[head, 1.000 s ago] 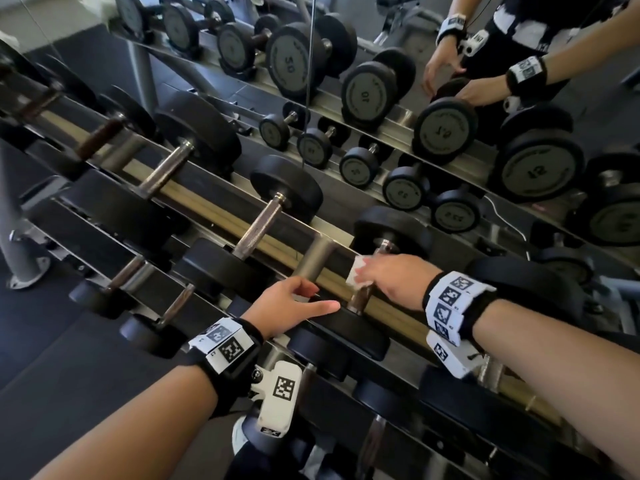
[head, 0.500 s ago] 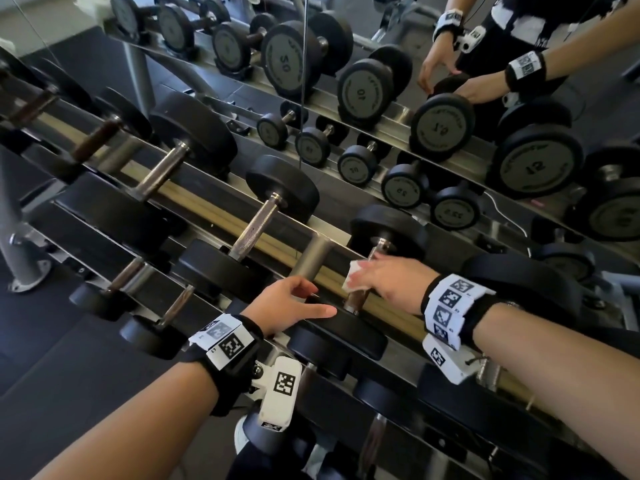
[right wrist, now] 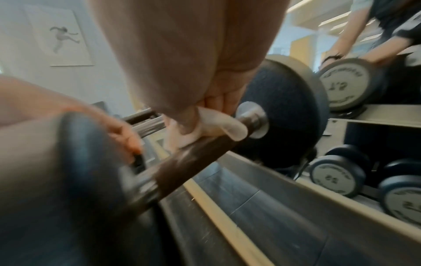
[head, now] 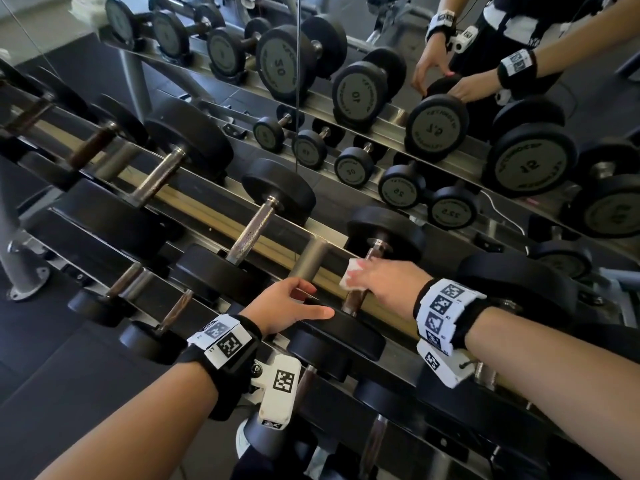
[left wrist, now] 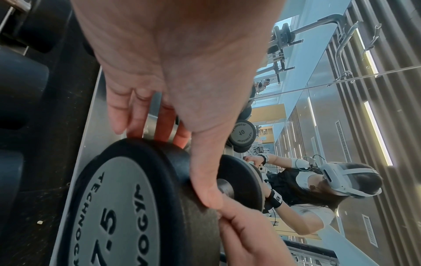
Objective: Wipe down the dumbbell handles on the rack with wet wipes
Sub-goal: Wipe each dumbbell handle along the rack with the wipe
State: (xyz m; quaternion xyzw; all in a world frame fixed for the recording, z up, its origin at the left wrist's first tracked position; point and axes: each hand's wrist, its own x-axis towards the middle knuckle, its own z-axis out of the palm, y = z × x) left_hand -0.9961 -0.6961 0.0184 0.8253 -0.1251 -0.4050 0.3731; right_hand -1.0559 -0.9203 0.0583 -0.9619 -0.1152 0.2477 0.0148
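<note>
The right hand (head: 388,284) is curled around the handle (head: 356,301) of a dumbbell (head: 349,327) on the upper tier of the rack (head: 214,211), with a white wet wipe (head: 351,277) wrapped between palm and metal; in the right wrist view the wet wipe (right wrist: 218,126) bulges out past the fingers (right wrist: 218,100) toward the far collar, and the bare, dark part of the handle (right wrist: 193,162) shows below the hand. The dumbbell lies across the rack's two rails, its long axis running from the near rail up to the far rail, so one black head (head: 386,233) sits at the back edge by the mirror (head: 381,98) and the other head (head: 346,332) at the front edge nearest the person. The left hand (head: 287,306) holds that near head: thumb stretched along its top rim, the other fingers hooked over the far side. The left wrist view shows the fingers (left wrist: 136,122) bent over the rim and the thumb (left wrist: 205,180) laid across the head's inner face, with "7.5" stamped on the grey end plate (left wrist: 114,207). The neighbouring dumbbells (head: 256,230) lie parallel to it, farther left along the same tier, each handle pointing the same way across the rails. A lower tier (head: 145,292) carries smaller ones toward the near-left edge.
</note>
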